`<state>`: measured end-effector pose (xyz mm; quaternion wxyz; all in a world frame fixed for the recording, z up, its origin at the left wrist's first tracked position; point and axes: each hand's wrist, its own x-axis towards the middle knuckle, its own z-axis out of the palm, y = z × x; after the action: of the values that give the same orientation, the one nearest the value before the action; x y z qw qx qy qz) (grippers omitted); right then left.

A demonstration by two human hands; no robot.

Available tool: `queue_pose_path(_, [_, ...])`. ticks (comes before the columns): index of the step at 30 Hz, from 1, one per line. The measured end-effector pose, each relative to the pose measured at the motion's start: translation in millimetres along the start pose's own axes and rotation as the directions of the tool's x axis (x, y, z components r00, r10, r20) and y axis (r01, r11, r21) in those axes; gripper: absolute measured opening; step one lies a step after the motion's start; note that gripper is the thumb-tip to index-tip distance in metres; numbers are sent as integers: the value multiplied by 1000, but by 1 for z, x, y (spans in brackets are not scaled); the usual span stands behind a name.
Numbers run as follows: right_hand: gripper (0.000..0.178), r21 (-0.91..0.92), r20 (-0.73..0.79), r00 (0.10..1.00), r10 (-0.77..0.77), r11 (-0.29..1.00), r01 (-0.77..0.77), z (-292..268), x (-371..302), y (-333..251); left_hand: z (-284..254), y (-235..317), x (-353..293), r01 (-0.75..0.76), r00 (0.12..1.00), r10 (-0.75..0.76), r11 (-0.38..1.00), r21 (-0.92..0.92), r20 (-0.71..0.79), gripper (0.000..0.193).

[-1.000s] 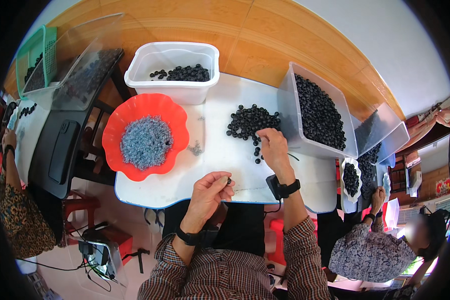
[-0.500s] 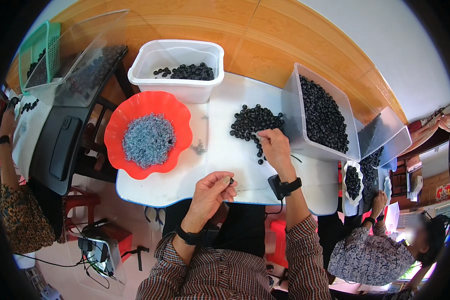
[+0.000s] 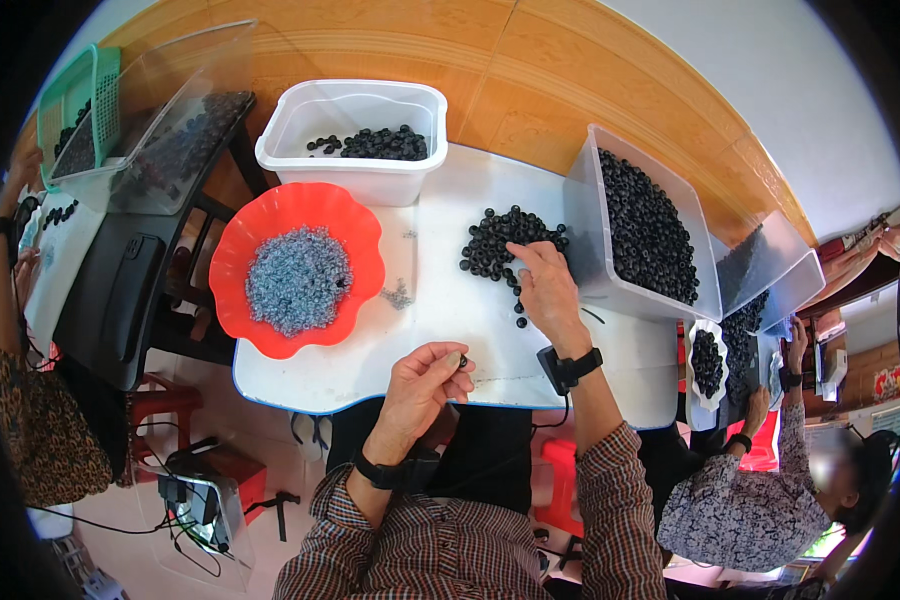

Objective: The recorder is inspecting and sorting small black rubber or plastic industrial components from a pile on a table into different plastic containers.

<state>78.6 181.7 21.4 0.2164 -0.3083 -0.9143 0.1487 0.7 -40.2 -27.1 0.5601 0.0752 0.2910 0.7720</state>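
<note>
My left hand (image 3: 428,382) is near the table's front edge, thumb and fingers closed on a small round black piece (image 3: 463,361) with a hole-like centre. My right hand (image 3: 547,288) reaches over a loose pile of similar black pieces (image 3: 500,238). Its index finger is stretched out at the pile, with the thumb apart from it. I see nothing held in that hand, though its palm side is hidden. A few black pieces trail from the pile toward me, beside the right hand.
A red scalloped bowl (image 3: 228,262) of small clear bluish pieces stands left on the white table (image 3: 440,300). Behind it is a white tub (image 3: 350,175) partly filled with black pieces. A full translucent bin (image 3: 590,225) stands right. People work at tables on both sides.
My right hand has shifted slightly up and left at the pile, and its fingers have spread apart. My left hand stays put. The people at both sides have moved their arms.
</note>
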Motion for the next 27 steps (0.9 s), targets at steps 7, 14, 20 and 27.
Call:
queue_pose_path(7, [28,-59,27,1000,-3,998,4,2,3,3,-1,1,0,-1,1000,1,1000,-12,0,23])
queue_pose_path(14, [25,-112,29,999,-24,993,27,7,5,6,-1,-1,0,-4,1000,4,1000,-8,2,23])
queue_pose_path(20, [24,-90,10,1000,0,996,1,2,-3,2,1,0,0,-6,1000,5,1000,-19,-16,23])
queue_pose_path(27, [24,328,129,991,-48,945,3,-16,-53,-35,13,3,4,-40,998,40,999,-6,-55,21])
